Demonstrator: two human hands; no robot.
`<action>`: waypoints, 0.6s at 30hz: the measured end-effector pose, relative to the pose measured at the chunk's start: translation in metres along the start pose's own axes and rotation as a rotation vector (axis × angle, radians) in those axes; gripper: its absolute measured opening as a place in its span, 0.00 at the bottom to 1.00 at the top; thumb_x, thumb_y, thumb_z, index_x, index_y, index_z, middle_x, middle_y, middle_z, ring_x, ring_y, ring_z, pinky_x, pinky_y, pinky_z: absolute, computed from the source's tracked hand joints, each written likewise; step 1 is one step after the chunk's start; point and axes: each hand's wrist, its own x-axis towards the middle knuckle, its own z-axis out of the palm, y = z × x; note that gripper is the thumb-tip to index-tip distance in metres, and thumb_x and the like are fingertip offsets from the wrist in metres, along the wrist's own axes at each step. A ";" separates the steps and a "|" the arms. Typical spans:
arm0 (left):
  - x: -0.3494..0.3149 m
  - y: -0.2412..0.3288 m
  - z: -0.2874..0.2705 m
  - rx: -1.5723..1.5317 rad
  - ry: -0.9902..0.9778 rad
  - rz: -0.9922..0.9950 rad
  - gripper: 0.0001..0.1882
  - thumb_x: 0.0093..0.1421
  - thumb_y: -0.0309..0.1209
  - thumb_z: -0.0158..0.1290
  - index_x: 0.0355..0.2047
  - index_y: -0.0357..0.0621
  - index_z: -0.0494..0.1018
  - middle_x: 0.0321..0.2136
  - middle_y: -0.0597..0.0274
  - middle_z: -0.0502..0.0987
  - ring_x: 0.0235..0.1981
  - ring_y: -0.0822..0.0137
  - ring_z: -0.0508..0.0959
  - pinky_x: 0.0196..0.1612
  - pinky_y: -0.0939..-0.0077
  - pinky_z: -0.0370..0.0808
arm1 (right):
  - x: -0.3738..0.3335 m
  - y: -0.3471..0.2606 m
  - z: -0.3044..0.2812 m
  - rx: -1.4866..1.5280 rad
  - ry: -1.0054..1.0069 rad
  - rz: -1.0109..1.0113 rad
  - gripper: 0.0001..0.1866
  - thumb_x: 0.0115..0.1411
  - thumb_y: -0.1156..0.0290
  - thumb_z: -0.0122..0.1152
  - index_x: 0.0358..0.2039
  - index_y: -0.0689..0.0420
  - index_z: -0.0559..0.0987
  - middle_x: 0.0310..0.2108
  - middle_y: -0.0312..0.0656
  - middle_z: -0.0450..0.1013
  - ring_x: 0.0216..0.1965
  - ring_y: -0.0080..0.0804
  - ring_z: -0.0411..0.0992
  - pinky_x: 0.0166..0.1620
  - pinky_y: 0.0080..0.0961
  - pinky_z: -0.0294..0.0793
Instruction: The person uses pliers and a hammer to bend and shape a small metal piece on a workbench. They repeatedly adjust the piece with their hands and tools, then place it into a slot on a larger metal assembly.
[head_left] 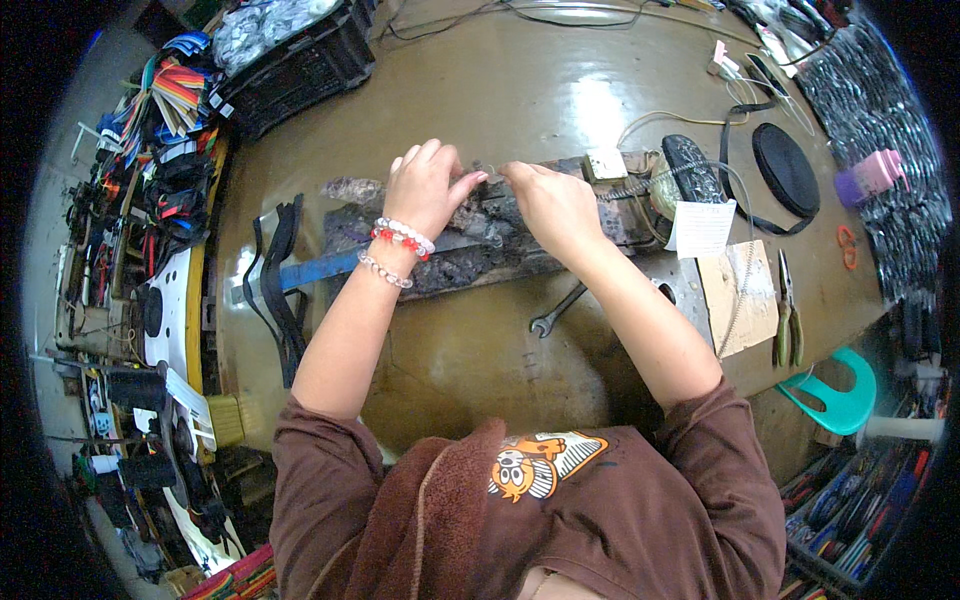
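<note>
On the brown tabletop (520, 90) lies a dark, crusted block (480, 235). Above it, the left hand (422, 190) and right hand (555, 205) pinch a thin wire (492, 172), fingers closed. Judged mid-threading; next needs steady, fine alignment.

Brown workbench (560, 90), spanner (556, 311), pliers (787, 310)
</note>
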 end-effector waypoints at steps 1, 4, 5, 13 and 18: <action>0.000 0.000 -0.001 0.009 0.010 0.007 0.16 0.49 0.44 0.57 0.20 0.44 0.70 0.24 0.60 0.71 0.32 0.58 0.71 0.37 0.64 0.67 | 0.000 0.000 0.001 0.010 -0.007 0.006 0.09 0.57 0.69 0.49 0.37 0.53 0.76 0.31 0.44 0.76 0.31 0.42 0.75 0.32 0.36 0.74; 0.001 0.003 -0.001 0.019 -0.014 -0.004 0.16 0.50 0.44 0.57 0.20 0.44 0.70 0.24 0.59 0.71 0.32 0.57 0.71 0.37 0.63 0.67 | 0.000 0.001 0.003 0.042 -0.001 -0.009 0.09 0.57 0.69 0.50 0.36 0.52 0.76 0.31 0.43 0.76 0.31 0.42 0.75 0.32 0.36 0.74; 0.001 0.005 -0.001 0.017 -0.027 -0.017 0.16 0.50 0.43 0.56 0.20 0.43 0.70 0.24 0.58 0.71 0.32 0.57 0.72 0.37 0.63 0.68 | -0.001 0.002 0.003 0.054 0.014 -0.007 0.09 0.57 0.69 0.50 0.36 0.52 0.76 0.30 0.43 0.76 0.31 0.42 0.75 0.32 0.36 0.74; -0.002 0.018 0.004 -0.078 -0.093 -0.225 0.15 0.53 0.39 0.54 0.20 0.39 0.71 0.26 0.49 0.73 0.32 0.49 0.74 0.37 0.58 0.70 | -0.003 -0.001 0.002 0.077 -0.031 -0.012 0.08 0.56 0.68 0.52 0.33 0.54 0.76 0.26 0.45 0.75 0.28 0.43 0.74 0.31 0.37 0.74; -0.005 0.020 -0.001 -0.148 -0.062 -0.214 0.14 0.53 0.37 0.56 0.21 0.37 0.70 0.22 0.54 0.71 0.25 0.58 0.73 0.31 0.67 0.70 | -0.005 -0.002 0.002 0.118 0.018 -0.022 0.07 0.57 0.68 0.52 0.33 0.54 0.76 0.25 0.45 0.75 0.28 0.43 0.74 0.31 0.37 0.73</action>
